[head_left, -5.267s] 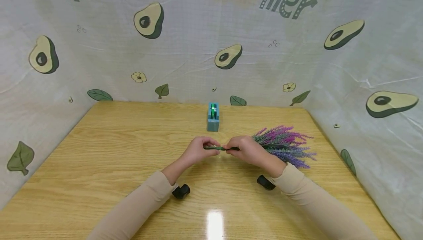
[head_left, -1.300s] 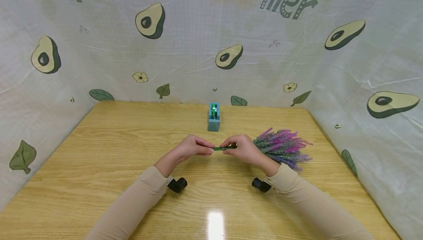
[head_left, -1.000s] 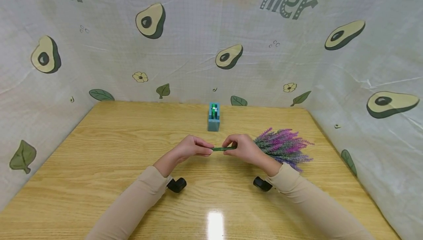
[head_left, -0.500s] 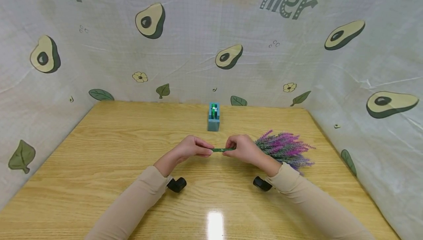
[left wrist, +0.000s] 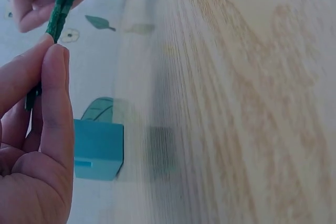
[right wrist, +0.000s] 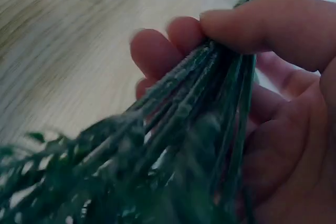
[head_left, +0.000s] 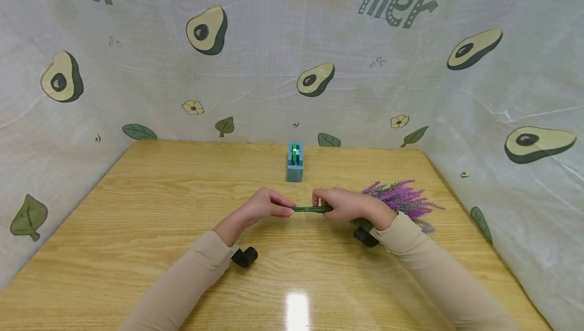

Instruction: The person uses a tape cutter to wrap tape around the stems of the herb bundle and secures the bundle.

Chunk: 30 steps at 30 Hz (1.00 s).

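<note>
A bunch of lavender stems with purple flower heads (head_left: pixel 403 199) lies sideways above the table, blooms to the right. My left hand (head_left: pixel 266 203) pinches the stem ends between thumb and fingers; in the left wrist view a dark tip of the green stems (left wrist: pixel 59 14) pokes out below the thumb. My right hand (head_left: pixel 347 203) grips the bunch further along, nearer the blooms. Seen from the right wrist, the stems (right wrist: pixel 184 85) fan out from under its thumb and fingers. Between the hands a short length of bundled stems shows, with a lighter band round it.
A blue tape dispenser (head_left: pixel 294 171) with a green roll stands on the wooden table (head_left: pixel 182 184) just beyond the hands. A patterned cloth (head_left: pixel 255 67) hangs behind and at both sides. Black wrist cameras (head_left: pixel 245 257) sit under both cuffs.
My right hand has slid right along the stems and turned, so more stem shows between the hands. The flower heads have shifted right. My left hand has barely moved in the last second.
</note>
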{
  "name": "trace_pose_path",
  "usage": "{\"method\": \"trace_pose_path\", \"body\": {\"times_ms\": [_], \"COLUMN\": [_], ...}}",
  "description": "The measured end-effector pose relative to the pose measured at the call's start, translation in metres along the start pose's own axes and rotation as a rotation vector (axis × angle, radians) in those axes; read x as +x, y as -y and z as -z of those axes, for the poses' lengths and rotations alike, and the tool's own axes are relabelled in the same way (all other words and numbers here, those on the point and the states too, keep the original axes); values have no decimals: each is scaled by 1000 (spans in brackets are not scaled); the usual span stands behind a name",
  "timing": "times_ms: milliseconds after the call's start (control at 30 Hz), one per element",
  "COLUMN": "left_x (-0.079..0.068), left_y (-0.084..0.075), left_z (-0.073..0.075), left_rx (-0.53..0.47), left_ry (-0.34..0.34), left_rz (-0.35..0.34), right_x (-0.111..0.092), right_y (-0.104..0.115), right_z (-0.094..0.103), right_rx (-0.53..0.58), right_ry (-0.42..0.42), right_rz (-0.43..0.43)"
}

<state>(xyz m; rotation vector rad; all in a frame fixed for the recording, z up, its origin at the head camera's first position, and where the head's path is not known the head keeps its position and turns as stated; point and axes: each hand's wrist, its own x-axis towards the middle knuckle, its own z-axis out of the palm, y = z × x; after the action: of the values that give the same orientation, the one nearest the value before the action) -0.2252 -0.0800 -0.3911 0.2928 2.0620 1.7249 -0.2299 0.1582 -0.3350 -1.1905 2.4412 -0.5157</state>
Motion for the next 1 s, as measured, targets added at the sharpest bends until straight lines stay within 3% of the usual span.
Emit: {"method": "trace_pose_path", "body": {"times_ms": [167,300,400,633,833,1000], "left_x": [0,0,-1,-1,1,1], "left_y": [2,3,3,4,5,5], "left_z": [3,7,8,7,10,10], "left_rx": [-9,-1,13,54,-57,-20], "left_ry": [-6,-9,-15,-33,-6,16], "left_rz": [-17,-15,-7,1,15,-10], "right_x": [0,0,0,1,1,1], "right_y": [-7,-18,-21,-12,-8,-7], "right_z": [-3,-7,-8,-8,-11,-13], "right_rx": [18,209,272,22,-68,-98], "right_ry": [0,-4,-28,-143,-205,-232], "right_rz": [75,89,90,95,90,96]}}
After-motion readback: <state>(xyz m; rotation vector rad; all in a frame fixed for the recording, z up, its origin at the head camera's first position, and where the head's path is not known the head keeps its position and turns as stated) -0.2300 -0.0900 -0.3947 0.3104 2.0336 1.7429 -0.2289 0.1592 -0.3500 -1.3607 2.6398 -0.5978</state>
